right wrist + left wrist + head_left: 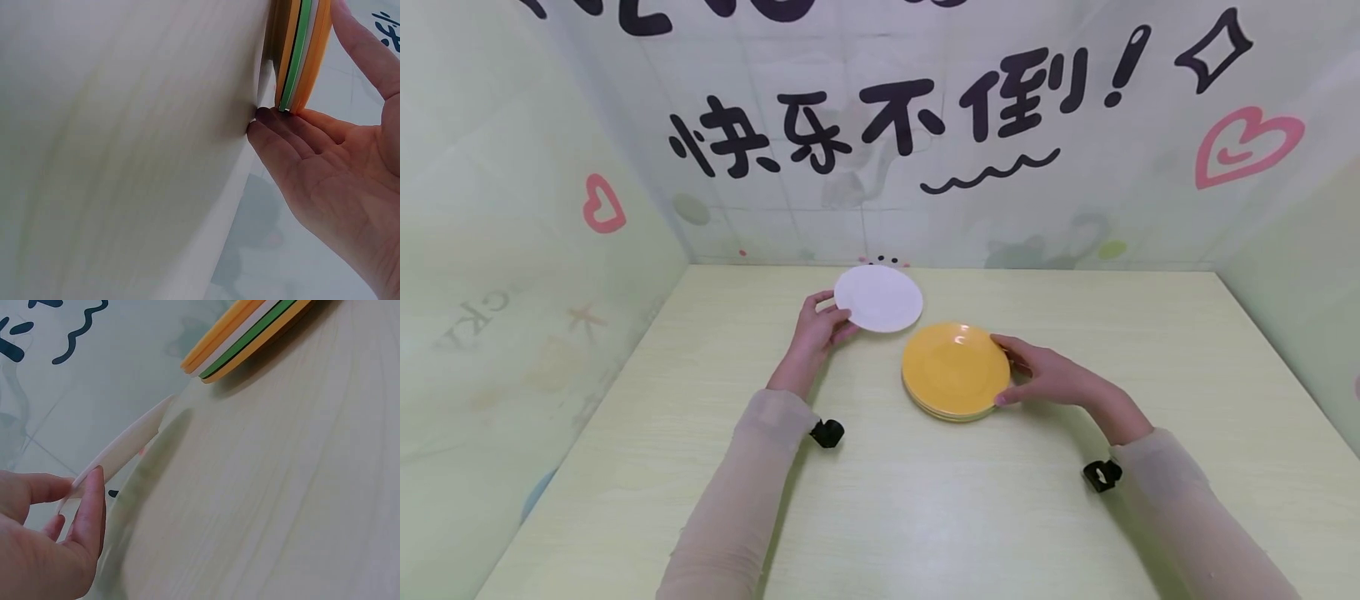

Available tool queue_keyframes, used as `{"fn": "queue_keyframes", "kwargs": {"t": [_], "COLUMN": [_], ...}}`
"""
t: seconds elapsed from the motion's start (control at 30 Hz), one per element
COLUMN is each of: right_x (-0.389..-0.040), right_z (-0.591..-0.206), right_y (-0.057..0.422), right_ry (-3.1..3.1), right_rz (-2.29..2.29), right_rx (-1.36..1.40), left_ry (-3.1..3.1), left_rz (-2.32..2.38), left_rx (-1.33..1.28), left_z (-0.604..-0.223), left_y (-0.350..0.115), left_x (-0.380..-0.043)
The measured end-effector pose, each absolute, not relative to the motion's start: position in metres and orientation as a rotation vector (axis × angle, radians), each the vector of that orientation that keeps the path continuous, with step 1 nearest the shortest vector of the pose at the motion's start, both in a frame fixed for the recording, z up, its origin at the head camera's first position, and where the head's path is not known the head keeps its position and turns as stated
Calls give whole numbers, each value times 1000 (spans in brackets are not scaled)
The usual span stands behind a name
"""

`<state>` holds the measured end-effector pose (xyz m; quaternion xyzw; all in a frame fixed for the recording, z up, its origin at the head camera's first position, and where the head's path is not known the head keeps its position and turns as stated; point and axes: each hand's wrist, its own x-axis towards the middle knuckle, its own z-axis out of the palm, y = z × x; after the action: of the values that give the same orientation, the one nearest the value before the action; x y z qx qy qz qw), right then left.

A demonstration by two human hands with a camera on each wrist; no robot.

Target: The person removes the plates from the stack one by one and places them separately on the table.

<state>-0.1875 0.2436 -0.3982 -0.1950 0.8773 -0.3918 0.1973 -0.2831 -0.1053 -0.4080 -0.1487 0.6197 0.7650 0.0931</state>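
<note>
Pinched a white plate [880,300] in the left hand [817,328], upper centre of the frame, just up-left of the yellow-topped stack [955,369]; spread the right hand [1054,377] against the stack's right rim.
</note>
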Motion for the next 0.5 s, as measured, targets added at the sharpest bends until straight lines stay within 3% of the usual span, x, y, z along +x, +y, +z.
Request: {"fn": "queue_keyframes", "kwargs": {"t": [0.5], "right_x": [-187], "right_z": [-398], "right_y": [243], "right_ry": [2456], "right_rz": [-1090], "right_rx": [-542], "left_ry": [1853], "left_rz": [2236], "left_rx": [-445], "left_z": [-411], "left_y": [-107], "left_x": [-283]}}
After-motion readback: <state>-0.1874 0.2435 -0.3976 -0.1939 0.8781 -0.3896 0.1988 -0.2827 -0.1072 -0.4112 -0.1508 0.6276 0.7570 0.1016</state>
